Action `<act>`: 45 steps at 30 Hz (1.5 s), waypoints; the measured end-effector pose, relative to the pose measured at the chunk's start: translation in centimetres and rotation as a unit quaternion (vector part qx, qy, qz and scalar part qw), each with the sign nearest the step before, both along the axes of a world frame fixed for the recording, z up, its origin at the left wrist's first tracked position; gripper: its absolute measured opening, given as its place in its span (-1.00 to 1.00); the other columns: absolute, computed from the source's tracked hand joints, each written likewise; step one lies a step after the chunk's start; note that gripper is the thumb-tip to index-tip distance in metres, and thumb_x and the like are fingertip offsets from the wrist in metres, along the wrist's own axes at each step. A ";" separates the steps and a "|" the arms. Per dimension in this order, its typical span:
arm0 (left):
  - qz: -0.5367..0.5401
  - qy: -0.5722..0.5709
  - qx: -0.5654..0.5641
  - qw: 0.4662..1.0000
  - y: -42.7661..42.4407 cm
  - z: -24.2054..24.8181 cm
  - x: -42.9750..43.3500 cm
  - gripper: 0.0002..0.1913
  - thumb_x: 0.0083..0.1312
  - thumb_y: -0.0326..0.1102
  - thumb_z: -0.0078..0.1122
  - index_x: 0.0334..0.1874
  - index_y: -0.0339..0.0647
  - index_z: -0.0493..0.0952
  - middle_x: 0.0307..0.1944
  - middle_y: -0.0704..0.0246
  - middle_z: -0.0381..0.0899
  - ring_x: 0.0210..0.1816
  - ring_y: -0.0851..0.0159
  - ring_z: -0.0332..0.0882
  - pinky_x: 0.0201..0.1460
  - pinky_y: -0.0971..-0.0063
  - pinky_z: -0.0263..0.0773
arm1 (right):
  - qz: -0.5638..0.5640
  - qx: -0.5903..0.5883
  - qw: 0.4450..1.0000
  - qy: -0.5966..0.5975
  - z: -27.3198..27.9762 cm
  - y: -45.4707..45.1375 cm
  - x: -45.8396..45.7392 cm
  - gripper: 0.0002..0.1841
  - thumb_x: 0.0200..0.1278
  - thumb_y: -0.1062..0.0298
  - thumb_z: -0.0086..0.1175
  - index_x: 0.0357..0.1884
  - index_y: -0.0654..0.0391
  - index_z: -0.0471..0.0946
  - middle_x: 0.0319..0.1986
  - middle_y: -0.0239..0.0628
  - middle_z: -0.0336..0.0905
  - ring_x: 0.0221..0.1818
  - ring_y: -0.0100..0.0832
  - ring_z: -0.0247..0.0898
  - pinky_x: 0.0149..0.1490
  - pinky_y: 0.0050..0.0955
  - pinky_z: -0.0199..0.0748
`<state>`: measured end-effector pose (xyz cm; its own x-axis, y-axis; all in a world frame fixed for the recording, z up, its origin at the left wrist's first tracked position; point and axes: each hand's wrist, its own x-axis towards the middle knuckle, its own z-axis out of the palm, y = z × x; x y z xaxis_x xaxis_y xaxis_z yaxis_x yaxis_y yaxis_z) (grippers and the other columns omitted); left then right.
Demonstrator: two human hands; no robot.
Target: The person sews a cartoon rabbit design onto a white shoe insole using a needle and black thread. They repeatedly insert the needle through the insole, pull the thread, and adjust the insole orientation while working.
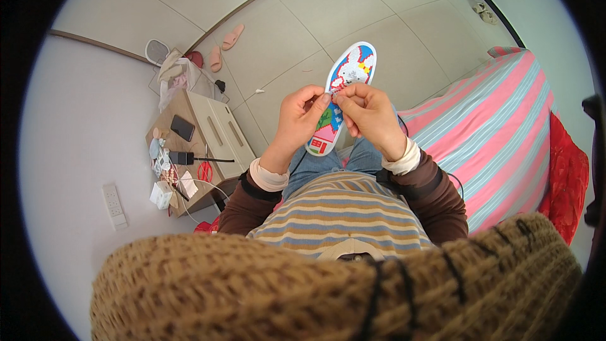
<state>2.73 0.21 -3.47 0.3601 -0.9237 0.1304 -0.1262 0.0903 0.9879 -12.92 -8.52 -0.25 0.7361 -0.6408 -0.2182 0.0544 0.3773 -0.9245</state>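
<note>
A cross-stitch shoe insole with a white rim is held out above my lap, toe end away from me. Its face shows a white rabbit, a blue ground, a green tree and a pink-roofed house. My left hand grips the insole's left edge near the middle between thumb and fingers. Over the middle of the pattern, my right hand has thumb and index finger pinched together. Whether a needle or thread sits in that pinch is too small to tell.
To my left stands a wooden nightstand bearing a smartphone, red-handled scissors, a black adapter and cables. A bed with a striped sheet is at my right. Pink slippers lie on the tiled floor.
</note>
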 end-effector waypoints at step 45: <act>0.069 -0.459 -0.177 0.868 -1.2 1.3 -0.5 -0.86 0.11 -0.54 0.24 -0.27 -0.25 0.60 -0.46 0.30 0.54 -0.42 0.15 0.51 -0.41 0.30 0.41 | 0.017 0.102 0.991 -0.079 -2.0 -0.8 -1.0 -0.85 0.44 0.36 0.10 -0.17 0.26 0.55 -0.67 -0.52 0.26 -0.67 -0.65 0.13 -0.56 -0.62 0.07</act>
<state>2.26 -0.97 -2.20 0.0576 -0.7231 0.6883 -0.8795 0.2895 0.3778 -13.92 -9.33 -2.29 0.7914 -0.5698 -0.2213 0.1769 0.5600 -0.8094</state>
